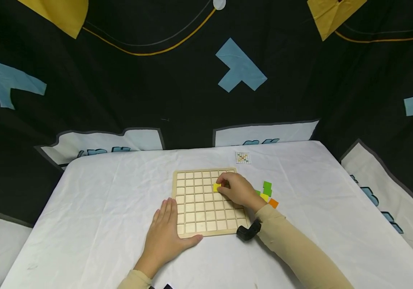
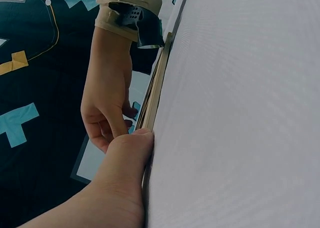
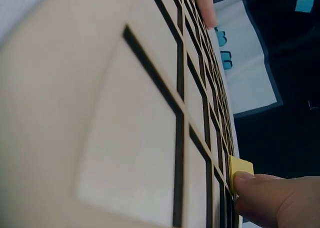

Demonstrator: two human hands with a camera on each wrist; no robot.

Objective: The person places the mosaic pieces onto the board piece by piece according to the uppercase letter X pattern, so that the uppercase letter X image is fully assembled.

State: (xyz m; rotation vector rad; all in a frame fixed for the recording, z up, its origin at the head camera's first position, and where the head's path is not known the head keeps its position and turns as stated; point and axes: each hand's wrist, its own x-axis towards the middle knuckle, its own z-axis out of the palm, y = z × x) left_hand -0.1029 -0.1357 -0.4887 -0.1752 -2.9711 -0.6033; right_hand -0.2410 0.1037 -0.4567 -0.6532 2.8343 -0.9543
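Observation:
A square wooden board [image 1: 200,216] with a grid of shallow cells lies on the white-covered table. My right hand [image 1: 240,190] is over its upper right part and pinches a yellow square tile [image 1: 216,188] between thumb and fingers. In the right wrist view the yellow tile [image 3: 242,166] stands tilted at the grid, touching or very near it. My left hand [image 1: 164,235] rests flat with straight fingers along the board's left edge, its thumb at the near edge. The left wrist view shows that thumb [image 2: 131,148] against the board's side.
Right of the board lie loose tiles: green [image 1: 267,185], yellow [image 1: 264,197] and orange [image 1: 273,203], partly hidden by the right wrist. A small card with a coloured grid pattern [image 1: 243,157] lies beyond the board. A black cloth [image 1: 192,100] hangs behind the table.

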